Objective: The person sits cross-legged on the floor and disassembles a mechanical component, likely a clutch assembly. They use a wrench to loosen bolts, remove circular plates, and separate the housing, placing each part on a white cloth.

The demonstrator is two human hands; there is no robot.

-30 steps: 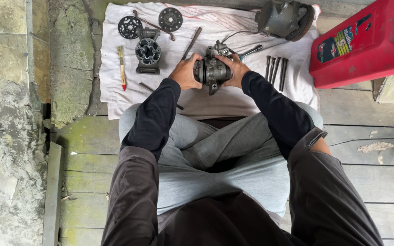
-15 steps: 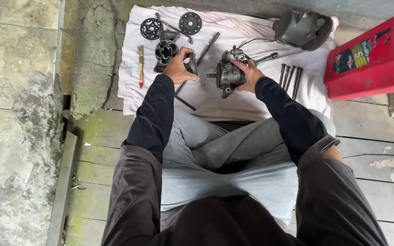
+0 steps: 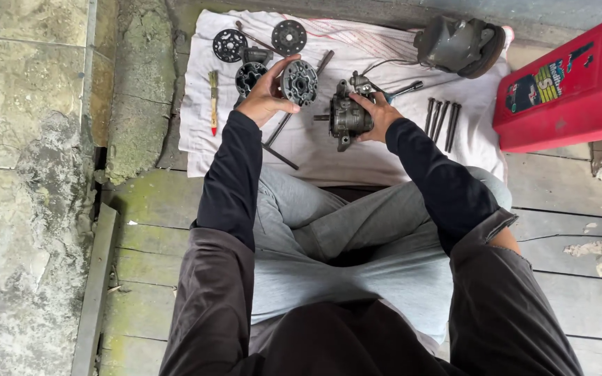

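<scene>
I sit cross-legged before a white cloth spread on the wooden floor. My left hand holds up a round grey metal plate with holes, its face turned toward me. My right hand grips a grey metal compressor body, with a short shaft sticking out to the left. The two parts are apart, the plate to the left of the body.
On the cloth lie two dark discs, a round housing, a red-handled brush, metal rods, several long bolts and a dark casing. A red plastic canister stands at right. A stone wall runs along the left.
My left hand let go of the compressor body, reached left to the cloth and lifted the round plate toward the body. My right hand kept hold of the body.
</scene>
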